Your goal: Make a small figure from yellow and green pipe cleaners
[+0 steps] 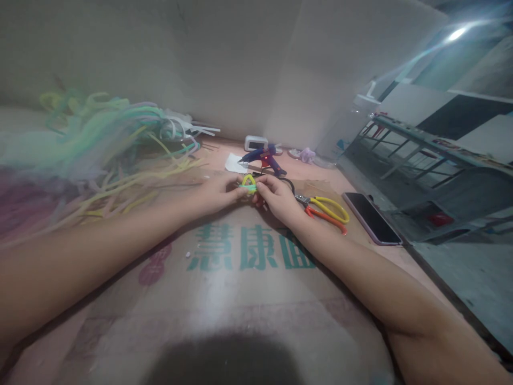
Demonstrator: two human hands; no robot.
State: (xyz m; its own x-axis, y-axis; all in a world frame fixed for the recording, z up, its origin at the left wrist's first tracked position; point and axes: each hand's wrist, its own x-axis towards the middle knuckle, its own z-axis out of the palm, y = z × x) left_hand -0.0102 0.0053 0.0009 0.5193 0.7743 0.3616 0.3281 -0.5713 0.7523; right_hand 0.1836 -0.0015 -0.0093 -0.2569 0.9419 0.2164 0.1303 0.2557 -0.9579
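Note:
My left hand [219, 191] and my right hand [276, 197] meet over the middle of a cardboard sheet [240, 289]. Both pinch a small piece made of yellow and green pipe cleaners [249, 183], bent into a loop. The fingers of each hand are closed round it. Just behind the hands lies a blue glue gun [265, 158] with a red light showing. Yellow and orange scissors [326, 209] lie right beside my right wrist.
A large pile of pastel pipe cleaners [100, 144] fills the left side. A dark phone [371, 218] lies near the table's right edge. A small white device [255, 143], a white paper scrap [234, 163] and a purple bit [308, 155] sit at the back.

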